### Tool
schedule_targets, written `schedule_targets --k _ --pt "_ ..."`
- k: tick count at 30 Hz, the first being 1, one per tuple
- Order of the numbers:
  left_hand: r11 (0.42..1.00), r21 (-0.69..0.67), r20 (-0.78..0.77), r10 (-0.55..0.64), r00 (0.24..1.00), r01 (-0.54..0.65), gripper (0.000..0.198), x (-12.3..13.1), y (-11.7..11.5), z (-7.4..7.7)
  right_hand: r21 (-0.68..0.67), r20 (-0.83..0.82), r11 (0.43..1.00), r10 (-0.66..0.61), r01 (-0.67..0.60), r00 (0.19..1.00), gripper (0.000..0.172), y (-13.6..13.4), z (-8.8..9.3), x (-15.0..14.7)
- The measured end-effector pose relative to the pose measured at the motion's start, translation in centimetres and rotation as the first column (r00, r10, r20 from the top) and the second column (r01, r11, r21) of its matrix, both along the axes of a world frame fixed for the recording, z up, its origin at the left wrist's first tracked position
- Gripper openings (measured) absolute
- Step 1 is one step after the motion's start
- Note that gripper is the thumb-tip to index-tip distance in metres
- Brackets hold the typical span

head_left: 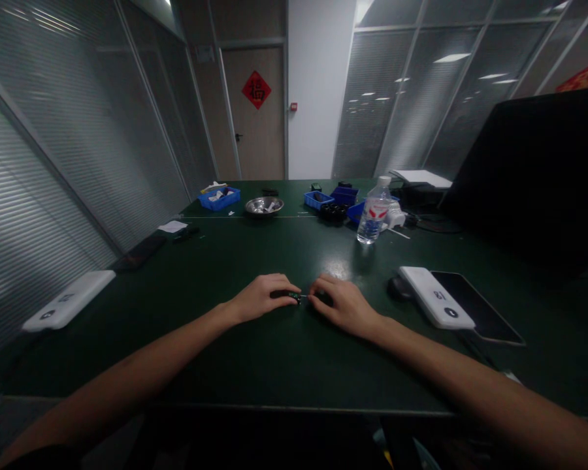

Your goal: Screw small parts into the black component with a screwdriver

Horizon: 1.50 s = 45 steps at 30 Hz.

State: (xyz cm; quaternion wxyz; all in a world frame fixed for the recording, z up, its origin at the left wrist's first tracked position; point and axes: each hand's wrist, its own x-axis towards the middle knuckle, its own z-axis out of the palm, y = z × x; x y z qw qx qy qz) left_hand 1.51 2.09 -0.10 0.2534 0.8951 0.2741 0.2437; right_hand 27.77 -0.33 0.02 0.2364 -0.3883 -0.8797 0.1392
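Both my hands rest on the dark green table (255, 352) near its middle, fingertips almost meeting. My left hand (262, 297) is curled and pinches a small dark part (294, 297) with a green spot on it. My right hand (340, 301) is also closed, with its fingers against the other end of the same small part. What the part is I cannot make out.
A water bottle (374, 212) stands behind my hands. A white device (436, 297) lies on a black tablet (475, 307) at the right, another white device (68, 300) at the left edge. At the back are blue bins (219, 197), a steel bowl (263, 206) and a large black monitor (534, 170).
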Motion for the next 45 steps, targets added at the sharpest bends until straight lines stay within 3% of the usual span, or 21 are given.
schedule_targets --k 14,26,33,45 --pt "0.992 -0.117 0.192 0.074 0.979 -0.052 0.028 1.0 -1.1 0.8 -0.028 -0.136 1.0 -0.012 0.008 0.991 0.015 -0.1 0.0 -0.1" --pt "0.988 -0.14 0.279 0.106 0.955 -0.068 0.023 1.1 -1.2 0.4 -0.015 -0.163 1.0 0.017 -0.019 0.986 0.014 -0.3 0.3 0.0" --pt "0.984 -0.147 0.368 0.153 0.917 -0.106 0.024 1.6 -1.6 0.5 -0.035 -0.259 0.999 -0.005 -0.004 0.966 0.017 -0.5 0.3 -0.3" --pt "0.985 -0.139 0.29 0.14 0.947 -0.103 0.023 0.2 -1.2 0.5 -0.009 -0.2 1.0 0.018 -0.02 0.98 0.01 0.0 0.4 -1.4"
